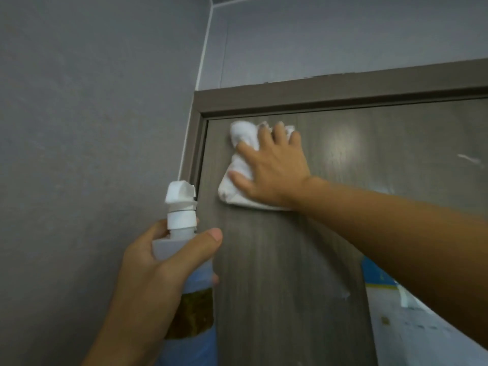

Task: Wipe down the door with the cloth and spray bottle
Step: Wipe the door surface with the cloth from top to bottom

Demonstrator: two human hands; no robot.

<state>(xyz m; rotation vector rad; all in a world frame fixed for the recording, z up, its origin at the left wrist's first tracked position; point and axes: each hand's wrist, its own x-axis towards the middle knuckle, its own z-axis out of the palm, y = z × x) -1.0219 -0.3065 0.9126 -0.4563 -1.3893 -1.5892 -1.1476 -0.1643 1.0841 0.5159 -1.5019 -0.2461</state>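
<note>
A dark wood-grain door (290,260) fills the middle and right of the head view. My right hand (274,170) presses a white cloth (240,165) flat against the door's upper left corner, fingers spread over it. My left hand (153,270) grips a spray bottle (184,249) by its neck and shoulder, lower left, beside the door's left edge. The bottle has a white spray head, a clear body and a blue and dark label. Its nozzle points up towards the door frame.
The brown door frame (317,93) runs along the top and left of the door. Grey walls (79,114) lie to the left and above. White smears (470,159) mark the door at the right. A blue and white sheet (380,281) shows under my right forearm.
</note>
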